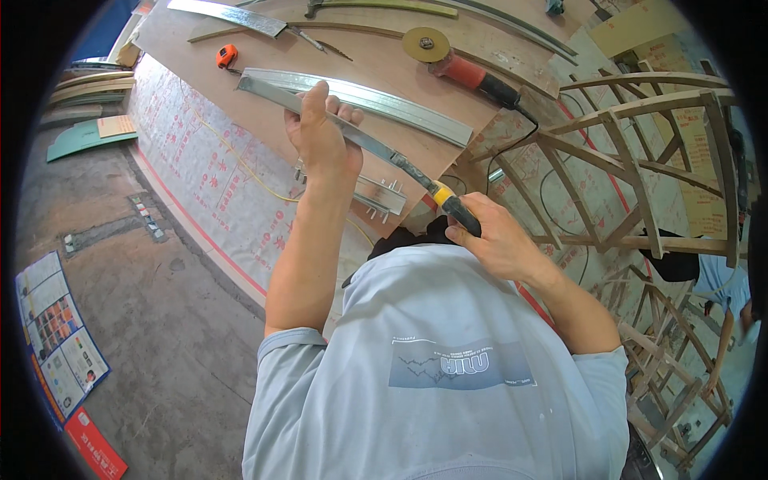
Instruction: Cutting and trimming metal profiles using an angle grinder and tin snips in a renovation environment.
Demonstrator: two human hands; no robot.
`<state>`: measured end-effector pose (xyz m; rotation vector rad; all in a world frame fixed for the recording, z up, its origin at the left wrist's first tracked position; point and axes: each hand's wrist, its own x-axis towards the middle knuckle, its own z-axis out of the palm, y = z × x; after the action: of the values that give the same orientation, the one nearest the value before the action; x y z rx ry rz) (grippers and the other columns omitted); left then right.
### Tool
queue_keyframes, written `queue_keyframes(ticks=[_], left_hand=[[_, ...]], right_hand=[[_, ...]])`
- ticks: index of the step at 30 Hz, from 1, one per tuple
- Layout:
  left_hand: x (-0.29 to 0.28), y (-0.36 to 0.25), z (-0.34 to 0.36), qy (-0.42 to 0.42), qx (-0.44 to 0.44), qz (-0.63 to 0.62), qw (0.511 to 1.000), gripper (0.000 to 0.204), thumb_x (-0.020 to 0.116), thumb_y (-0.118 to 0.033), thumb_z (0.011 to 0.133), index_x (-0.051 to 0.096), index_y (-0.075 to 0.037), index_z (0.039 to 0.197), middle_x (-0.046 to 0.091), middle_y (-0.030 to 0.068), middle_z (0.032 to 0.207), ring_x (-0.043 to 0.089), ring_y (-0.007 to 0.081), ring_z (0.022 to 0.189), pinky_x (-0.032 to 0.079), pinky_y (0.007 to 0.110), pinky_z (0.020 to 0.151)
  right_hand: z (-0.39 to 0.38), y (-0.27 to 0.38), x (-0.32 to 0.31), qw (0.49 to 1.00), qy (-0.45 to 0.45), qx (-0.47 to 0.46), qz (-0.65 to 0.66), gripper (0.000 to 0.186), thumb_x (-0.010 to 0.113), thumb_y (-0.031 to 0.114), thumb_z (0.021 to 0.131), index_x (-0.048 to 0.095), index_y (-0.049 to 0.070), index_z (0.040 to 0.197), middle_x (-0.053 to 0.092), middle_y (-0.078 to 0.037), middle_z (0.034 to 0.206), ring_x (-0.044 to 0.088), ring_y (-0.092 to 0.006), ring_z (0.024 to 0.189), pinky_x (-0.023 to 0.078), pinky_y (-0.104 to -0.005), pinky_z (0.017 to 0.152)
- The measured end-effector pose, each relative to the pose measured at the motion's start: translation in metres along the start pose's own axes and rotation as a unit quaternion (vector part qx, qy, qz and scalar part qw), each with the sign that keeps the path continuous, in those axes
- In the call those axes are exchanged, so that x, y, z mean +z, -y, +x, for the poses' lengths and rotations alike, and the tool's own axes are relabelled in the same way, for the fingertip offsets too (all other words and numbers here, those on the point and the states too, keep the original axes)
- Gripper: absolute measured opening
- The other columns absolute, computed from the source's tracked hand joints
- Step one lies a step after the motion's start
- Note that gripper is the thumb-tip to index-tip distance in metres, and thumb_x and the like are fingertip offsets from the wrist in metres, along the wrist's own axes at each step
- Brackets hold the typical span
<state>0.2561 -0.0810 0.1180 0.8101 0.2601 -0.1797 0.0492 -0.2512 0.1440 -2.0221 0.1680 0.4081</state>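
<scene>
My left hand is closed around a long, narrow strip of bright metal channel, which slants from upper left down toward the right over the wooden board. In my right hand are metal snips with black and yellow handles. Their grey jaws meet the strip's near end; whether they bite into it cannot be made out. A wider metal channel lies on the board just beyond the strip. Closer to me, a short metal piece with several screws or bolts lies near the board's edge.
On the board lie an orange tape measure, a red-black angle grinder with its cord, a hammer and another metal channel. Wooden trestles stand at right. Another person's sleeve shows at the right edge.
</scene>
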Motion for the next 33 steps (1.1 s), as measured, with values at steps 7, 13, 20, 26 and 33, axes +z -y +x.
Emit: queue_keyframes(ticks=[7, 13, 20, 26, 33], left_hand=[[-0.001, 0.0, -0.002, 0.001, -0.013, 0.007, 1.0, 0.031, 0.07, -0.014, 0.091, 0.04, -0.018, 0.096, 0.039, -0.0031, 0.074, 0.042, 0.0104, 0.062, 0.04, 0.028, 0.055], [-0.005, 0.002, -0.001, 0.001, -0.029, 0.0, 1.0, 0.029, 0.068, -0.012, 0.091, 0.04, -0.017, 0.097, 0.04, -0.0029, 0.075, 0.042, 0.0109, 0.062, 0.041, 0.028, 0.055], [-0.002, 0.014, -0.01, 0.063, 0.174, 0.113, 0.976, 0.029, 0.068, -0.004, 0.087, 0.046, -0.01, 0.104, 0.053, 0.0039, 0.085, 0.053, 0.0143, 0.073, 0.048, 0.032, 0.064], [-0.002, 0.059, -0.058, 0.143, 0.301, 0.428, 0.84, 0.045, 0.083, -0.005, 0.081, 0.043, -0.007, 0.102, 0.047, 0.0029, 0.093, 0.044, 0.0151, 0.084, 0.04, 0.03, 0.079], [-0.031, 0.019, -0.008, 0.039, 0.101, 0.145, 0.984, 0.039, 0.062, -0.022, 0.102, 0.045, -0.005, 0.133, 0.054, 0.0041, 0.1, 0.054, 0.0177, 0.093, 0.046, 0.039, 0.096]], right_hand=[[0.003, -0.002, 0.0, 0.999, 0.032, 0.013, -0.006, 0.036, 0.066, 0.023, 0.094, 0.062, 0.002, 0.123, 0.06, -0.018, 0.113, 0.059, -0.0378, 0.105, 0.047, -0.044, 0.091], [0.006, 0.002, 0.0, 0.999, 0.025, 0.006, -0.028, 0.03, 0.066, 0.022, 0.094, 0.064, 0.001, 0.114, 0.062, -0.019, 0.099, 0.06, -0.0381, 0.096, 0.047, -0.045, 0.082], [0.021, -0.024, -0.001, 1.0, -0.014, 0.006, -0.012, 0.022, 0.066, 0.021, 0.094, 0.065, -0.001, 0.095, 0.066, -0.025, 0.081, 0.061, -0.0441, 0.074, 0.047, -0.0486, 0.068], [0.039, -0.009, -0.021, 0.979, 0.057, 0.152, -0.127, 0.022, 0.065, 0.023, 0.094, 0.066, 0.0, 0.096, 0.067, -0.025, 0.084, 0.062, -0.0443, 0.078, 0.048, -0.0486, 0.072], [0.023, -0.042, -0.032, 0.988, 0.077, 0.126, -0.054, 0.028, 0.066, 0.029, 0.095, 0.063, 0.001, 0.098, 0.067, -0.018, 0.083, 0.064, -0.0316, 0.077, 0.049, -0.04, 0.072]])
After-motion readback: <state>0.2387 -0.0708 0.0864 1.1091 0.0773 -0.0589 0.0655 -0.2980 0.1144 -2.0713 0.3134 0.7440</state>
